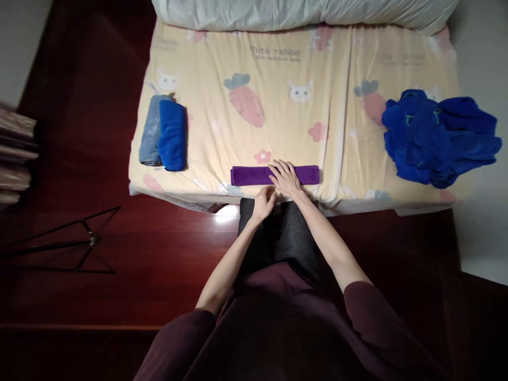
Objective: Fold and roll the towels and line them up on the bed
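A purple cloth [254, 175], folded into a long narrow strip, lies near the front edge of the bed. My right hand [286, 179] rests flat across its middle with the fingers spread. Just below the strip, at the bed's edge, is my left hand [264, 202], its fingers curled; whether anything is between them is too small to tell. Two rolled cloths, one grey [151, 132] and one blue [173, 136], lie side by side at the left. A crumpled heap of blue cloth [436, 138] sits at the right.
The bed [206, 127] has a yellow sheet printed with rabbits and carrots. A pale rolled quilt [301, 13] runs along its far side. On the dark red floor at the left stand black tripod legs [85, 242], with a curtain [16, 156] beyond.
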A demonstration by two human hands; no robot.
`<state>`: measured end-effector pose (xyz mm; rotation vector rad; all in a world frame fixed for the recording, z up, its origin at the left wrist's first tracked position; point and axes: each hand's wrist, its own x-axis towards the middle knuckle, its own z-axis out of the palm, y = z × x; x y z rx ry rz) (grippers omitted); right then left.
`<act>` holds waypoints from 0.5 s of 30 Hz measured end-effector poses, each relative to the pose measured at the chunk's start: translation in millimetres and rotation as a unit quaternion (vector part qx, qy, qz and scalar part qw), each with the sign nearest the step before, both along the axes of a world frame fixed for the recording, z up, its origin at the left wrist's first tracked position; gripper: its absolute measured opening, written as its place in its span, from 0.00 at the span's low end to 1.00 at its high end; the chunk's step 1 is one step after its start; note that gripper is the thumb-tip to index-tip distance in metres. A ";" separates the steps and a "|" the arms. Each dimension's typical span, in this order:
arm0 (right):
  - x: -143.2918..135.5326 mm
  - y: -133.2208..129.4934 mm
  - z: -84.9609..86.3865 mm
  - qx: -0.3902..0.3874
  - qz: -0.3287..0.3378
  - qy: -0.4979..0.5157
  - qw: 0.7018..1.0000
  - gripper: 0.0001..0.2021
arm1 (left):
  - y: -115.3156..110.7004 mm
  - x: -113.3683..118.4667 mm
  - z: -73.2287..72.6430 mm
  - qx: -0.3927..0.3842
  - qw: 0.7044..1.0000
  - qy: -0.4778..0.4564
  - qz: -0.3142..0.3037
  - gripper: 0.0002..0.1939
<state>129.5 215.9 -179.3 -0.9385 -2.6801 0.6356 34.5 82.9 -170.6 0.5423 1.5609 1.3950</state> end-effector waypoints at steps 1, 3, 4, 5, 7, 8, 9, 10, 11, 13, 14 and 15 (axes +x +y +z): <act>-0.4 2.0 -3.2 -0.001 -0.003 -0.004 1.000 0.26 | 3.1 -0.8 -4.0 -0.014 0.997 -0.069 0.038 0.14; -0.7 5.9 -6.0 -0.004 -0.003 -0.009 1.000 0.26 | 10.3 -4.5 -10.0 -0.031 0.976 -0.191 0.104 0.13; -0.6 7.6 -5.7 -0.006 -0.001 -0.011 1.000 0.26 | 14.3 -6.5 -11.8 -0.031 0.962 -0.239 0.130 0.13; -0.3 9.2 -4.5 -0.008 0.004 -0.013 1.000 0.25 | 18.4 -8.1 -12.7 -0.027 0.949 -0.274 0.153 0.13; 2.4 12.3 -0.8 -0.015 0.014 -0.015 1.000 0.25 | 26.6 -9.5 -12.7 -0.012 0.930 -0.312 0.194 0.14; 5.1 14.1 1.3 -0.019 0.021 -0.015 0.999 0.25 | 30.4 -9.6 -12.2 -0.003 0.924 -0.315 0.215 0.15; 8.7 16.2 3.2 -0.023 0.027 -0.014 0.999 0.25 | 34.2 -9.7 -11.8 0.009 0.920 -0.311 0.238 0.16; 13.1 18.5 4.9 -0.025 0.032 -0.012 0.999 0.26 | 37.8 -9.9 -11.5 0.022 0.917 -0.302 0.259 0.16; 17.9 21.1 6.3 -0.026 0.037 -0.011 0.999 0.26 | 41.5 -10.7 -11.5 0.036 0.915 -0.292 0.277 0.16; 27.8 26.6 8.7 -0.024 0.048 -0.013 0.998 0.28 | 48.8 -14.3 -12.4 0.060 0.908 -0.280 0.304 0.16; 32.1 29.2 9.9 -0.024 0.055 -0.016 0.998 0.29 | 52.7 -17.4 -13.1 0.068 0.905 -0.283 0.311 0.17; 35.6 31.5 10.9 -0.023 0.061 -0.021 0.998 0.30 | 56.7 -21.3 -13.8 0.073 0.902 -0.290 0.313 0.18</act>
